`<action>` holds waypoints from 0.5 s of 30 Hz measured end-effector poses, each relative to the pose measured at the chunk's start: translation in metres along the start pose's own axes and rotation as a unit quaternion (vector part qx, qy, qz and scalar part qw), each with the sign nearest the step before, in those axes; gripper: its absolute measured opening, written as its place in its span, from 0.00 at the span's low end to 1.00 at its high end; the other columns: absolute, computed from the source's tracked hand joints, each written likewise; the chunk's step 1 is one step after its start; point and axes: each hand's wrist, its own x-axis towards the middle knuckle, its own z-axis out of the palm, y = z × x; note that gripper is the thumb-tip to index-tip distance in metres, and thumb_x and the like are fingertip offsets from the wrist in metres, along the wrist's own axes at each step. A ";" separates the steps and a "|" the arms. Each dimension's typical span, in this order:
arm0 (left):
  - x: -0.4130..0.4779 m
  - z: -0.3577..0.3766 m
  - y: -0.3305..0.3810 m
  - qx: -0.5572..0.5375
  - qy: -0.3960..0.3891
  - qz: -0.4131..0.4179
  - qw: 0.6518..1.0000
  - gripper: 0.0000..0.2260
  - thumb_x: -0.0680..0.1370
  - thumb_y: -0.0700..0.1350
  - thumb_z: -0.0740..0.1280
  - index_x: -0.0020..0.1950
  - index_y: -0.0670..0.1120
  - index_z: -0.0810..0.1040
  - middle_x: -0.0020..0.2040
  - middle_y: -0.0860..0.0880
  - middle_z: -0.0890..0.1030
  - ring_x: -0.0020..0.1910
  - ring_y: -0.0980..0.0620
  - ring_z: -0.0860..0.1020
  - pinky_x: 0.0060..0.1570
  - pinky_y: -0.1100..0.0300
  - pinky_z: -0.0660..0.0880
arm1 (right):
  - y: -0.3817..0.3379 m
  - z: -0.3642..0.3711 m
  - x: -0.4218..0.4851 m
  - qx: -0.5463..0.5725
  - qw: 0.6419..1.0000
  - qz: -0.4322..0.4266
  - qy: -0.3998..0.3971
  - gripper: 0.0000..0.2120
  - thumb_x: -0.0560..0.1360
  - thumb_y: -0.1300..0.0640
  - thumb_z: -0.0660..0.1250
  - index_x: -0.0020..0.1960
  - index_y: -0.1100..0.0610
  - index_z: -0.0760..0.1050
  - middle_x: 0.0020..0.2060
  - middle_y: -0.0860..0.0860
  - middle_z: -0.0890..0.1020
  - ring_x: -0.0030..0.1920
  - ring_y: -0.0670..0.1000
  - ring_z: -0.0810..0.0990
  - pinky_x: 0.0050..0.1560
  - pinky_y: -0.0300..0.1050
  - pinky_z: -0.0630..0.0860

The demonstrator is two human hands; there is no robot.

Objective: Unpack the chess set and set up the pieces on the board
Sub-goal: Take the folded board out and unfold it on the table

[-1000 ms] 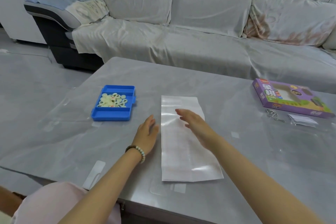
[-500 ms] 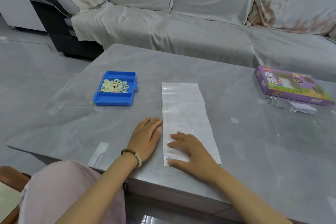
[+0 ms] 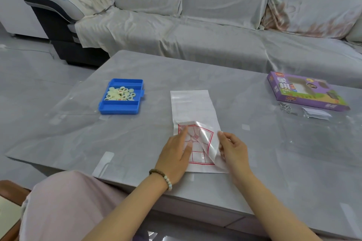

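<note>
1. Board: the thin white folded board sheet [image 3: 193, 107] lies lengthwise at the centre of the glossy grey worktop [image 3: 195, 72], w/ its near end close to the person's edge. The far part is folded flat, plain side up. At the near part the top layer is peeled up and a red printed grid shows on the layer below.

2. Left hand [image 3: 176, 154]: palm down, fingers straight and together, pressing on the printed lower layer at its left side. A bracelet of brown and pale beads [image 3: 164, 177] sits on the wrist.

3. Right hand [image 3: 235, 150]: thumb and fingertips pinch the right edge of the lifted layer, which curls up off the sheet approx. between both hands.

4. Pieces: cream round chess discs [image 3: 120, 94] w/ black and red marks are heaped in the far compartment of the blue rectangular plastic tray [image 3: 119, 108], on the worktop well left of the board sheet. The tray's near compartment holds none.

5. Packaging: the purple cardboard box [image 3: 305, 92] w/ a window lies flat at the worktop's right, far side. Just beside its near edge lie small metal bits [image 3: 286, 106] and a small clear bag [image 3: 316, 113]; contents can't be told.

6. Behind the worktop: a long sofa under a pale grey cover [image 3: 215, 25].
</note>
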 end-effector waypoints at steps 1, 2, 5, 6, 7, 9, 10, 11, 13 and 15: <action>0.001 0.008 0.006 0.007 -0.011 -0.002 1.000 0.24 0.81 0.50 0.52 0.76 0.51 0.50 0.68 0.50 0.67 0.65 0.53 0.67 0.64 0.62 0.64 | 0.001 -0.006 0.002 0.005 1.000 0.010 0.013 0.09 0.76 0.54 0.66 0.44 0.60 0.78 0.24 0.46 0.73 0.26 0.45 0.69 0.32 0.37 0.67; 0.003 0.017 0.009 0.019 -0.019 -0.008 1.000 0.25 0.81 0.50 0.52 0.76 0.51 0.48 0.70 0.50 0.66 0.66 0.52 0.66 0.66 0.61 0.63 | 0.003 -0.013 0.004 0.007 1.000 0.018 0.024 0.09 0.77 0.55 0.65 0.45 0.60 0.78 0.25 0.47 0.74 0.26 0.46 0.69 0.30 0.38 0.67; 0.014 0.035 0.011 0.141 -0.064 -0.037 0.987 0.24 0.81 0.53 0.47 0.76 0.49 0.47 0.76 0.49 0.55 0.74 0.51 0.54 0.73 0.55 0.51 | 0.005 -0.034 0.006 0.016 0.998 0.031 0.055 0.08 0.77 0.56 0.64 0.46 0.61 0.76 0.26 0.48 0.75 0.25 0.45 0.69 0.27 0.37 0.67; 0.017 0.038 0.010 0.186 -0.086 -0.047 0.978 0.25 0.81 0.55 0.45 0.76 0.50 0.46 0.77 0.50 0.49 0.75 0.51 0.48 0.74 0.53 0.46 | 0.006 -0.041 0.006 0.020 0.997 0.032 0.064 0.08 0.77 0.56 0.64 0.46 0.61 0.76 0.25 0.48 0.75 0.24 0.44 0.69 0.27 0.36 0.67; 0.019 0.040 0.009 0.219 -0.103 -0.056 0.969 0.25 0.81 0.57 0.43 0.76 0.51 0.43 0.77 0.50 0.45 0.76 0.51 0.44 0.74 0.51 0.43 | 0.007 -0.047 0.007 0.023 0.997 0.033 0.072 0.08 0.77 0.56 0.64 0.46 0.61 0.76 0.25 0.48 0.74 0.23 0.44 0.69 0.27 0.36 0.68; 0.026 0.041 0.007 0.262 -0.118 -0.069 0.955 0.26 0.80 0.58 0.40 0.76 0.51 0.41 0.77 0.50 0.41 0.75 0.51 0.40 0.73 0.49 0.39 | 0.007 -0.058 0.009 0.029 0.995 0.038 0.090 0.08 0.77 0.55 0.64 0.46 0.60 0.75 0.26 0.50 0.74 0.23 0.44 0.71 0.29 0.38 0.70; 0.030 0.040 0.006 0.275 -0.120 -0.077 0.951 0.27 0.80 0.59 0.40 0.76 0.50 0.41 0.77 0.50 0.40 0.75 0.51 0.40 0.73 0.49 0.38 | 0.007 -0.063 0.011 0.032 0.994 0.039 0.099 0.08 0.77 0.55 0.64 0.46 0.60 0.75 0.27 0.50 0.75 0.24 0.45 0.72 0.30 0.40 0.70; 0.035 0.037 0.002 0.282 -0.119 -0.087 0.948 0.27 0.80 0.59 0.39 0.76 0.50 0.41 0.77 0.50 0.39 0.75 0.51 0.39 0.72 0.49 0.37 | 0.007 -0.066 0.012 0.034 0.993 0.039 0.105 0.08 0.77 0.55 0.64 0.47 0.61 0.74 0.27 0.51 0.75 0.26 0.47 0.73 0.30 0.42 0.70; 0.044 0.029 -0.009 0.287 -0.110 -0.106 0.946 0.27 0.80 0.59 0.39 0.76 0.50 0.40 0.76 0.50 0.39 0.75 0.51 0.39 0.72 0.48 0.37 | 0.010 -0.072 0.013 0.033 0.993 0.040 0.110 0.07 0.78 0.56 0.63 0.45 0.61 0.73 0.29 0.53 0.76 0.28 0.50 0.74 0.30 0.43 0.70; 0.052 0.020 -0.021 0.294 -0.100 -0.116 0.943 0.28 0.79 0.60 0.39 0.76 0.50 0.40 0.76 0.50 0.39 0.75 0.51 0.39 0.72 0.48 0.37 | 0.014 -0.075 0.013 0.024 0.994 0.039 0.101 0.07 0.78 0.57 0.62 0.44 0.61 0.72 0.32 0.54 0.79 0.28 0.50 0.74 0.28 0.44 0.69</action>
